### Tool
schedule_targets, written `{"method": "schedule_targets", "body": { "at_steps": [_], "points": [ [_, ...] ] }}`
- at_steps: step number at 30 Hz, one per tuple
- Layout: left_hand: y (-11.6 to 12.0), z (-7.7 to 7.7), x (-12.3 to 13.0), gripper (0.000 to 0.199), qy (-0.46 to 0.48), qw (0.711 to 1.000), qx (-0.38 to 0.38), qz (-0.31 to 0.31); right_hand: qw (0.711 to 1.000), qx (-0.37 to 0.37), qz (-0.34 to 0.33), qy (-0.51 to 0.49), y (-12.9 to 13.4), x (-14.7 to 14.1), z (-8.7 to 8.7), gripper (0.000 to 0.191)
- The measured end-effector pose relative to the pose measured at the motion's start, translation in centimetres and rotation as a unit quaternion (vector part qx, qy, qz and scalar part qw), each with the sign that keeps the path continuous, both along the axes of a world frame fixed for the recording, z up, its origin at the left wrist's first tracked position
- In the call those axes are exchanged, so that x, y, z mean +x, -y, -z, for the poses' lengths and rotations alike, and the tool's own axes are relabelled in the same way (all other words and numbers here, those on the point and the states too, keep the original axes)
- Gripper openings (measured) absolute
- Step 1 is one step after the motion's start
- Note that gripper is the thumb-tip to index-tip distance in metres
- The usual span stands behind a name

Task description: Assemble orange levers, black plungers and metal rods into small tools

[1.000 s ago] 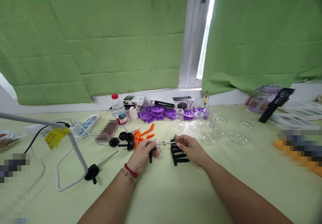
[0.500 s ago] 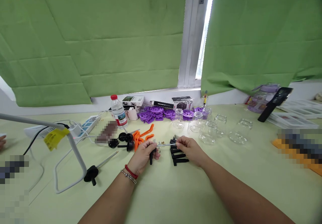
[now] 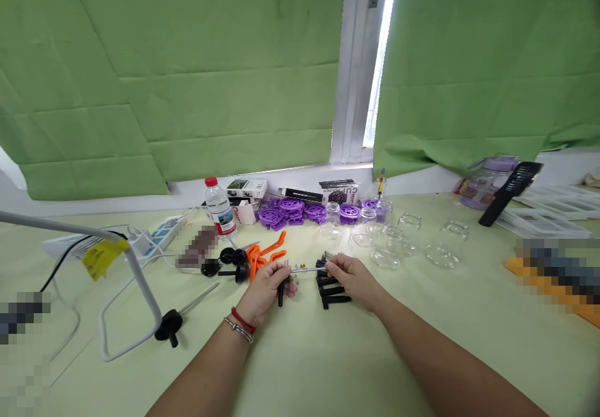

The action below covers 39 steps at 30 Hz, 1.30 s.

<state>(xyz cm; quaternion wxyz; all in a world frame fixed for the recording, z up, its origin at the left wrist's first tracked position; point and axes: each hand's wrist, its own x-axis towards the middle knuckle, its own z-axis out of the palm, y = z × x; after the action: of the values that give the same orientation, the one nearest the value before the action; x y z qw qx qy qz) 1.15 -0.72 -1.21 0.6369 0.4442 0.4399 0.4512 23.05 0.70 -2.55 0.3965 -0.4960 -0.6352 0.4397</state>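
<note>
My left hand, with a red cord and a silver bangle at the wrist, is closed on a black plastic handle whose lower end sticks out below the fingers. Between both hands runs a thin metal rod, roughly level. Its right end is pinched in the fingertips of my right hand; its left end meets my left fingers, where the join is hidden. Several black plastic handles lie in a row beneath and beside my right hand. Behind the rod are small brass-coloured bits and coil springs.
Orange levers and black knobs with metal shafts lie left. Purple discs, small boxes and a water bottle stand behind. Clear glass jars are right. A white metal frame rises at left.
The view has shifted very slightly. Both hands keep the same grip on the handle and rod, with hardly any visible movement.
</note>
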Motion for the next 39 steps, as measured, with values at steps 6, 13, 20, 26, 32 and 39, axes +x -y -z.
{"method": "schedule_targets", "body": {
  "at_steps": [6,13,20,26,32,39],
  "points": [
    [-0.15,-0.3,-0.03,0.028,-0.005,1.0,0.0,-0.012,0.998,0.025,-0.011,-0.064,0.07,0.01,-0.05,0.022],
    [0.01,-0.01,0.21,0.027,0.0,1.0,0.001,0.003,0.999,0.036,-0.013,-0.003,-0.06,0.18,0.01,0.015],
    [0.16,-0.03,0.22,0.027,0.003,1.0,0.001,0.006,0.999,0.025,-0.013,0.034,0.11,0.18,-0.25,0.027],
    [0.07,0.23,0.14,0.027,0.004,1.0,0.006,0.011,0.999,0.025,-0.01,0.047,0.07,0.06,-0.13,0.035],
    [0.07,0.0,0.17,0.026,0.005,1.0,-0.002,0.006,0.999,0.021,-0.006,0.047,0.03,0.15,-0.07,0.036],
    [0.15,-0.55,0.13,0.028,0.001,1.0,-0.004,-0.014,0.998,0.038,-0.011,-0.048,0.15,0.02,-0.28,0.027]
  ]
}}
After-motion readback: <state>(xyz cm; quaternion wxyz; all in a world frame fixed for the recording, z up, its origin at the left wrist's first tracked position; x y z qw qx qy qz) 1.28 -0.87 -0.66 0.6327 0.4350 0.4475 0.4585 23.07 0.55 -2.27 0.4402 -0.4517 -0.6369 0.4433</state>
